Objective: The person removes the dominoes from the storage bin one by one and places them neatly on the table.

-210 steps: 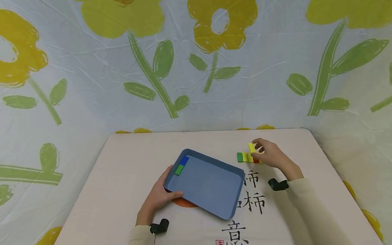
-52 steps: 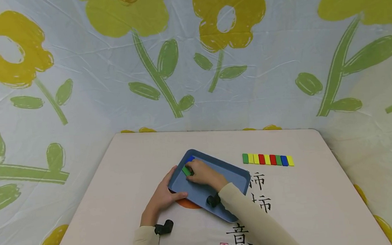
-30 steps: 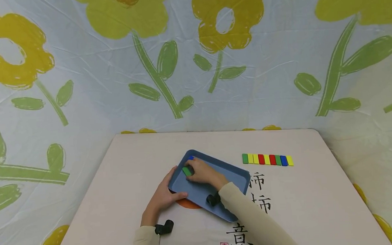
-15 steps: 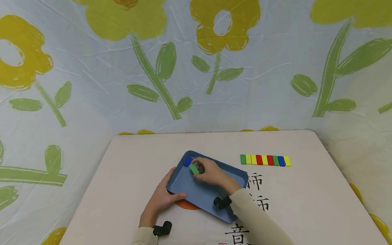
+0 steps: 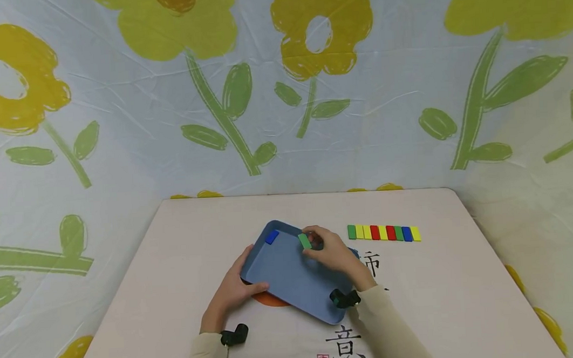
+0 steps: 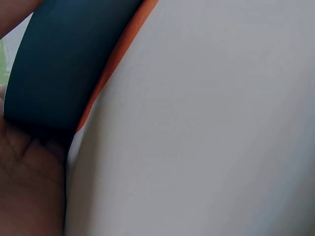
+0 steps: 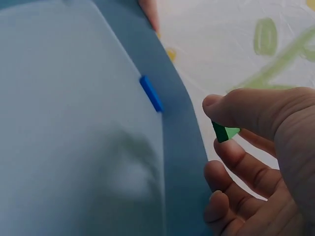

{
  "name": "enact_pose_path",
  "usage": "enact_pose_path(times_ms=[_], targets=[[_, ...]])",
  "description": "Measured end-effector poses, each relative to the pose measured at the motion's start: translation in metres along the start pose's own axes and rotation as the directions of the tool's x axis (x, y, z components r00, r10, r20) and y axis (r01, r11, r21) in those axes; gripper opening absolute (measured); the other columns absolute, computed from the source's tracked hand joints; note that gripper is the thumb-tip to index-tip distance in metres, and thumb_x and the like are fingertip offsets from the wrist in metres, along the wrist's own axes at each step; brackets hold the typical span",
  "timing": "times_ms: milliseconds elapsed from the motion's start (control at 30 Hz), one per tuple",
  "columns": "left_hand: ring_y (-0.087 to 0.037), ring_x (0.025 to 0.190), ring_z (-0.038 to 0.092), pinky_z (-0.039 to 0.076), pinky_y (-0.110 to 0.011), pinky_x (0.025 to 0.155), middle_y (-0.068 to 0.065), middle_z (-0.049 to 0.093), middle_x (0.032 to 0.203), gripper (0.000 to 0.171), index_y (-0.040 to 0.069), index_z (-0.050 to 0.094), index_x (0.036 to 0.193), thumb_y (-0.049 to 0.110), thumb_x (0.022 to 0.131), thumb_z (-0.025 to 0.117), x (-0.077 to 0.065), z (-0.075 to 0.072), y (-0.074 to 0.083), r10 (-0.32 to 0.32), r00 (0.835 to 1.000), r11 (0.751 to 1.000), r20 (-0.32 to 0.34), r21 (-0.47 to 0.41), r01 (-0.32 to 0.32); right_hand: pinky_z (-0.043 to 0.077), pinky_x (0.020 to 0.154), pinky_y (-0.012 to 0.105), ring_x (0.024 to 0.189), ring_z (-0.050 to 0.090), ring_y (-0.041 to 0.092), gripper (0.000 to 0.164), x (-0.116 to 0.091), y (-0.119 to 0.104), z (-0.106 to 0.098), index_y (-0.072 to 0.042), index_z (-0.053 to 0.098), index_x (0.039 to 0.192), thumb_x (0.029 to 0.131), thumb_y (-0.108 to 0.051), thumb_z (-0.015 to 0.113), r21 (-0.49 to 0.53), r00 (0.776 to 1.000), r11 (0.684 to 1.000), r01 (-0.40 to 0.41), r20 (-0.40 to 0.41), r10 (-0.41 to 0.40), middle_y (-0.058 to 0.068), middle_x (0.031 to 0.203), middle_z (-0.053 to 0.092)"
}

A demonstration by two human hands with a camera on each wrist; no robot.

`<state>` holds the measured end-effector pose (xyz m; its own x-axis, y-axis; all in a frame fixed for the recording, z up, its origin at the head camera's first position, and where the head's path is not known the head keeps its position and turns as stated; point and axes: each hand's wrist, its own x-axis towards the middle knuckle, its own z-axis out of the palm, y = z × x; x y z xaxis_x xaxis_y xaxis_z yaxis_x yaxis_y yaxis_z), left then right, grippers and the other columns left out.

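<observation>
My right hand (image 5: 336,252) pinches a green tile (image 5: 305,241) between thumb and fingertips, held over the far side of the blue tray (image 5: 292,279). In the right wrist view the green tile (image 7: 223,132) shows partly between thumb and index finger, with the other fingers loosely bent. One blue tile (image 5: 271,237) lies in the tray near its far left corner. At the tray's near left corner my left hand (image 5: 234,289) grips the edge, thumb along the rim. The left wrist view shows the tray's dark side (image 6: 64,64) against the palm; some fingers are hidden.
To the right of the tray, a straight row of green, yellow, red and blue tiles (image 5: 385,233) lies side by side on the table (image 5: 174,260). Black characters (image 5: 345,349) and an orange patch (image 5: 270,299) mark the table cover. Flowered cloth (image 5: 362,142) hangs behind.
Over seven seconds, the row of tiles has grown longer. The green tile has been lifted from beside the blue one and carried right by my right hand. My left hand keeps its grip.
</observation>
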<state>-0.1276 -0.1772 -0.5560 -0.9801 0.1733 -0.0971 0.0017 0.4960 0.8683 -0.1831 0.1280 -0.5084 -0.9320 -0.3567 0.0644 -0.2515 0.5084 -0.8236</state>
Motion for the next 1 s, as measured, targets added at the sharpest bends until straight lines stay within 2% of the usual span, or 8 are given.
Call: enact_pose_path(times_ms=[267, 433, 667, 833, 1000], targets=[[-0.036, 0.156, 0.027, 0.025, -0.066, 0.122, -0.004, 0.027, 0.17, 0.113, 0.037, 0.025, 0.164, 0.044, 0.073, 0.092, -0.001, 0.0, 0.0, -0.013, 1.0, 1.0, 0.001, -0.01, 0.013, 0.053, 0.082, 0.034, 0.096, 0.062, 0.017, 0.05, -0.02, 0.012, -0.026, -0.01, 0.061, 0.138, 0.092, -0.016, 0.079, -0.01, 0.999, 0.999, -0.041, -0.025, 0.041, 0.005, 0.111, 0.066], [-0.036, 0.156, 0.028, 0.025, -0.066, 0.121, -0.004, 0.027, 0.17, 0.112, 0.036, 0.025, 0.164, 0.043, 0.074, 0.091, 0.0, 0.0, -0.001, -0.008, 1.0, 1.0, 0.008, -0.006, 0.008, 0.055, 0.076, 0.032, 0.094, 0.065, 0.02, 0.052, -0.034, 0.022, -0.045, -0.008, 0.06, 0.139, 0.091, -0.016, 0.079, -0.021, 0.994, 0.997, -0.07, -0.082, 0.068, 0.009, 0.111, 0.066], [-0.036, 0.156, 0.027, 0.025, -0.067, 0.121, -0.004, 0.027, 0.17, 0.111, 0.036, 0.025, 0.164, 0.043, 0.074, 0.091, 0.0, 0.0, -0.001, -0.012, 1.0, 1.0, 0.01, -0.009, 0.012, 0.056, 0.07, 0.027, 0.101, 0.066, 0.027, 0.054, -0.053, 0.044, -0.076, -0.009, 0.058, 0.141, 0.092, -0.017, 0.078, -0.078, 0.986, 0.992, -0.097, -0.142, 0.085, 0.013, 0.115, 0.066], [-0.038, 0.155, 0.028, 0.026, -0.067, 0.12, -0.005, 0.027, 0.17, 0.113, 0.034, 0.024, 0.164, 0.043, 0.074, 0.092, 0.001, 0.0, 0.0, -0.005, 1.0, 1.0, 0.004, -0.003, 0.005, 0.055, 0.073, 0.032, 0.103, 0.066, 0.033, 0.054, -0.064, 0.065, -0.103, -0.005, 0.056, 0.142, 0.093, -0.015, 0.077, -0.152, 0.982, 0.98, -0.125, -0.159, 0.1, 0.018, 0.117, 0.066], [-0.039, 0.155, 0.028, 0.026, -0.068, 0.12, -0.007, 0.028, 0.17, 0.113, 0.032, 0.024, 0.165, 0.042, 0.075, 0.091, 0.001, -0.001, 0.001, 0.001, 1.0, 1.0, 0.008, -0.001, -0.001, 0.055, 0.078, 0.04, 0.102, 0.066, 0.035, 0.053, -0.07, 0.084, -0.131, -0.003, 0.056, 0.139, 0.093, -0.017, 0.076, -0.229, 0.971, 0.954, -0.194, -0.183, 0.154, 0.02, 0.116, 0.067]])
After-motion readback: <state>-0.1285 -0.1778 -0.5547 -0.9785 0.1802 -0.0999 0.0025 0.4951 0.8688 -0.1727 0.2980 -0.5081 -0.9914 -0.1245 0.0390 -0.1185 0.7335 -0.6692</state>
